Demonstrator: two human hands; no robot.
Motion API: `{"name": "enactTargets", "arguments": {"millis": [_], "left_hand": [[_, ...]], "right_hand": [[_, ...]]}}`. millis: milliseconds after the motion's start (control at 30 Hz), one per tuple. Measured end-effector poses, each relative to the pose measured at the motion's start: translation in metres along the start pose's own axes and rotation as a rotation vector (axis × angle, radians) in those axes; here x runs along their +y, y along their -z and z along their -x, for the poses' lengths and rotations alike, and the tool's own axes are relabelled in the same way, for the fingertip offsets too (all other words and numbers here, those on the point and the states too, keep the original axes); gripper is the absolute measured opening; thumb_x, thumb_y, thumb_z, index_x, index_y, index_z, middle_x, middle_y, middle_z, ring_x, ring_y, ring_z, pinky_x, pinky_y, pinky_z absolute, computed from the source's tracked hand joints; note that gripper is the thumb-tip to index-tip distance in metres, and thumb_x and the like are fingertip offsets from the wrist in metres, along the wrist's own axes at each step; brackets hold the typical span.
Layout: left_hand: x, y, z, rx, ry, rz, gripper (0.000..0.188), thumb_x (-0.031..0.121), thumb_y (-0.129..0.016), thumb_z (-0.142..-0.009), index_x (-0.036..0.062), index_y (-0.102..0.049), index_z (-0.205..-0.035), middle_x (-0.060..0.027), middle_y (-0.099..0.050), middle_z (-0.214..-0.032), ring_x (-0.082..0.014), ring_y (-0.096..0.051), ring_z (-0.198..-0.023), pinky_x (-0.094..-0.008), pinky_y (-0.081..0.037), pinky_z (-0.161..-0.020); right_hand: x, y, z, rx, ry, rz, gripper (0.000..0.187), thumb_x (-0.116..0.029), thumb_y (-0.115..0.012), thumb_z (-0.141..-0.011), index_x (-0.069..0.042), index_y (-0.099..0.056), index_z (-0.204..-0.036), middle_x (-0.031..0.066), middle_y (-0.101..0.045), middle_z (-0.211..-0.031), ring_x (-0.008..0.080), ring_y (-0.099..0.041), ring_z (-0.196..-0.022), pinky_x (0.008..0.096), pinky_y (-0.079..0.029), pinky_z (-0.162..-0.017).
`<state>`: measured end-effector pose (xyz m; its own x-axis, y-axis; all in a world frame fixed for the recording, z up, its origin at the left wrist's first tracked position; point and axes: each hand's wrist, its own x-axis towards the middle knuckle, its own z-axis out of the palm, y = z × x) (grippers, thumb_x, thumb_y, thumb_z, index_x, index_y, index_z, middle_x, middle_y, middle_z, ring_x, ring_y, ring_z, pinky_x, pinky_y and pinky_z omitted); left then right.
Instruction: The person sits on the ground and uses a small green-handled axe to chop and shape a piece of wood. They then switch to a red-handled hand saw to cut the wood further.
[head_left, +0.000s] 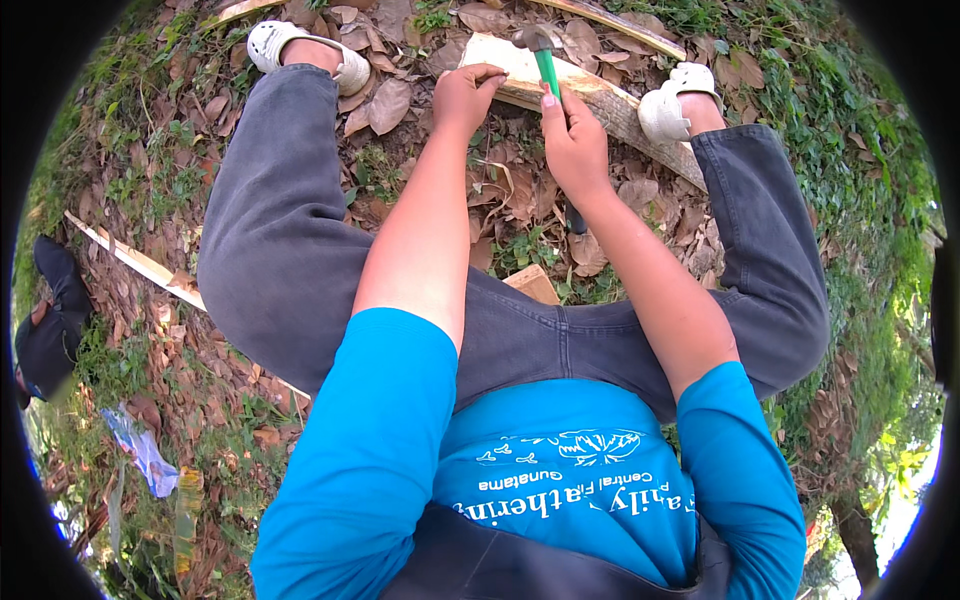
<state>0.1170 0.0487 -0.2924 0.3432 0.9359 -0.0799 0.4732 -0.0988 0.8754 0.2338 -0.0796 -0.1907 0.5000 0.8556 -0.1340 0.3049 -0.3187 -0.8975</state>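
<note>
A split length of wood with a pale face and grey bark lies slanting across the ground between my feet. At its left end, my left hand rests with thumb and fingers pinched together; something small and dark may be at the fingertips, too small to name. My right hand is wrapped round the green handle of a hammer, with the thumb laid along it. The hammer's metal head is over the pale wood, just right of my left fingertips. Its dark handle end shows below my right hand.
My feet in white clogs flank the wood. A small wooden block lies between my thighs. Long wood strips lie left and at the far side. A blue-white plastic wrapper and a dark shoe are at left. Dry leaves cover the ground.
</note>
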Motion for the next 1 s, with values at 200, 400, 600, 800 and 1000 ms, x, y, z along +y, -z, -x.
{"name": "enactTargets", "arguments": {"millis": [200, 400, 600, 800, 1000], "left_hand": [[-0.010, -0.004, 0.000, -0.017, 0.037, 0.063, 0.018, 0.021, -0.079, -0.088, 0.0136, -0.082, -0.103, -0.0091, -0.079, -0.093, -0.0228, -0.074, -0.083, -0.0339, -0.056, -0.078], [-0.017, -0.006, 0.004, -0.022, -0.007, 0.085, 0.017, 0.020, -0.079, -0.088, 0.0125, -0.081, -0.102, -0.0085, -0.079, -0.093, -0.0229, -0.074, -0.084, -0.0341, -0.057, -0.078], [-0.023, -0.006, 0.000, -0.006, 0.022, 0.060, 0.019, 0.025, -0.080, -0.087, 0.0151, -0.082, -0.103, -0.0073, -0.079, -0.093, -0.0233, -0.073, -0.080, -0.0346, -0.056, -0.076], [-0.014, -0.004, 0.004, -0.036, 0.039, 0.057, 0.018, 0.023, -0.080, -0.087, 0.0136, -0.082, -0.103, -0.0080, -0.079, -0.092, -0.0233, -0.074, -0.081, -0.0352, -0.057, -0.076], [-0.022, -0.002, 0.004, -0.054, 0.042, 0.104, 0.017, 0.021, -0.081, -0.087, 0.0133, -0.082, -0.102, -0.0071, -0.079, -0.092, -0.0214, -0.075, -0.084, -0.0329, -0.057, -0.079]], "right_hand": [[-0.007, -0.005, 0.014, 0.067, 0.019, -0.050, 0.040, -0.031, -0.056, -0.107, -0.003, -0.064, -0.133, 0.0198, -0.074, -0.097, 0.0276, -0.070, -0.085, 0.0386, -0.053, -0.080], [0.013, -0.015, 0.023, 0.052, 0.007, 0.093, 0.043, -0.031, -0.059, -0.104, -0.001, -0.064, -0.134, 0.0265, -0.073, -0.101, 0.0361, -0.074, -0.093, 0.0427, -0.054, -0.083], [-0.024, -0.004, 0.016, 0.068, 0.055, -0.155, 0.037, -0.028, -0.054, -0.110, -0.003, -0.063, -0.136, 0.0009, -0.061, -0.085, 0.0106, -0.055, -0.075, 0.0284, -0.049, -0.074], [0.027, -0.012, 0.020, -0.065, -0.130, 0.177, 0.039, -0.029, -0.056, -0.107, -0.006, -0.063, -0.136, 0.0192, -0.073, -0.100, 0.0238, -0.068, -0.090, 0.0366, -0.052, -0.086], [-0.020, -0.006, 0.007, 0.111, 0.142, -0.108, 0.043, -0.032, -0.058, -0.106, -0.001, -0.063, -0.135, 0.0167, -0.071, -0.089, 0.0200, -0.064, -0.075, 0.0319, -0.052, -0.075]]}}
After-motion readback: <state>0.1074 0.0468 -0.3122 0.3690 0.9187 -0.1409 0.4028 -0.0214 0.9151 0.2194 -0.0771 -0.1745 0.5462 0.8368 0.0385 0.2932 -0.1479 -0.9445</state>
